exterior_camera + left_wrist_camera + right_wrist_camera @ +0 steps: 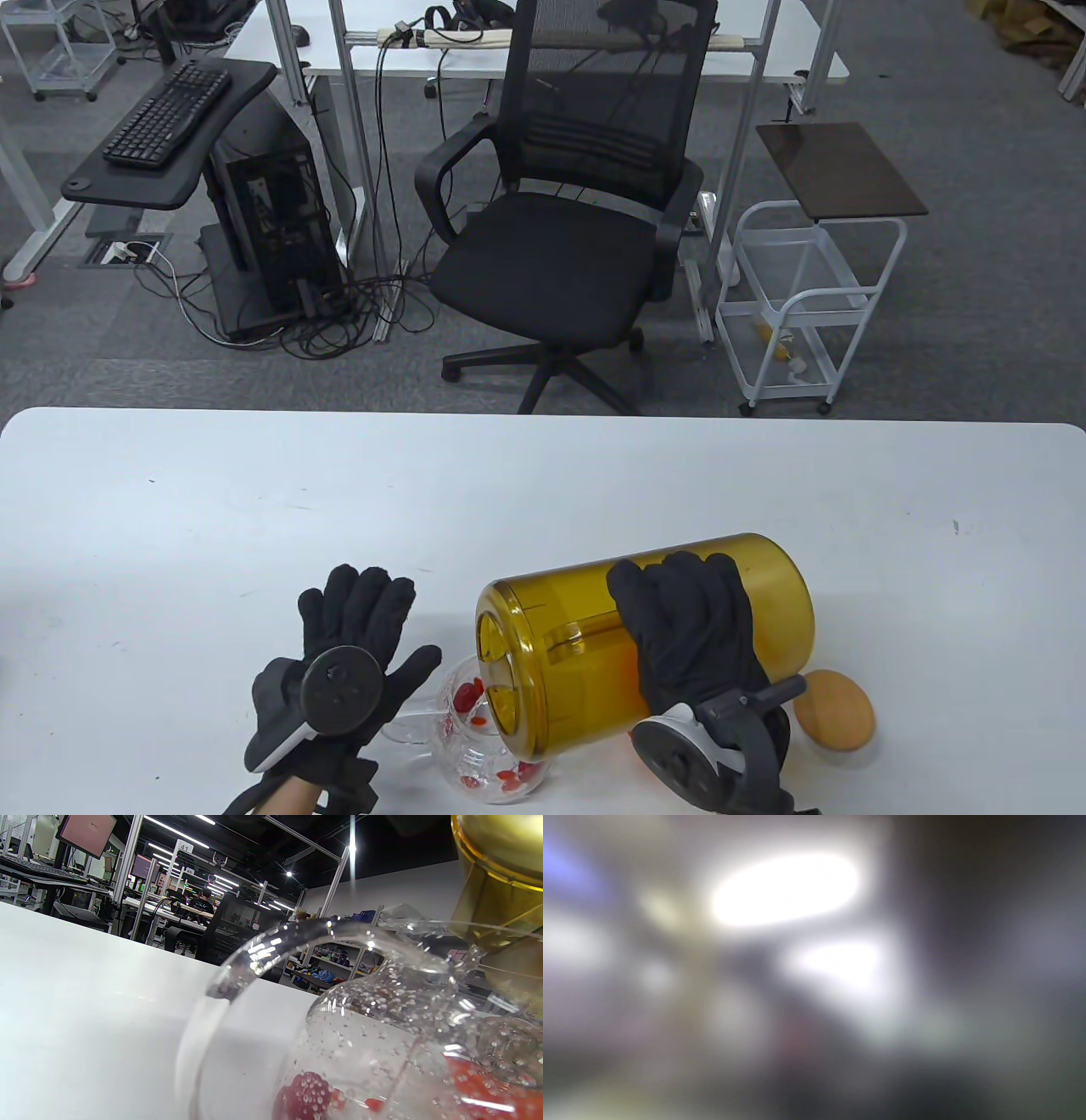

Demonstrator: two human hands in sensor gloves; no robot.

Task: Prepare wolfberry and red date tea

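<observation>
A large amber plastic jar (pixel 551 628) lies tilted on its side, its open mouth down-left over a clear glass teapot (pixel 471 768). My right hand (pixel 687 620) grips the jar from above, around its middle. The teapot holds red dates and wolfberries (pixel 465 698) and its wall is beaded with bubbles. My left hand (pixel 373 620) is spread flat just left of the teapot, fingers extended, thumb by its rim, holding nothing. In the left wrist view the teapot (pixel 382 1018) and its handle (pixel 237 967) fill the frame, with the jar (pixel 496 878) above. The right wrist view is a blur.
A round wooden lid (pixel 836 709) lies on the white table (pixel 254 526) just right of my right hand. Beyond the far table edge stand a black office chair (pixel 560 255) and a white cart (pixel 806 297).
</observation>
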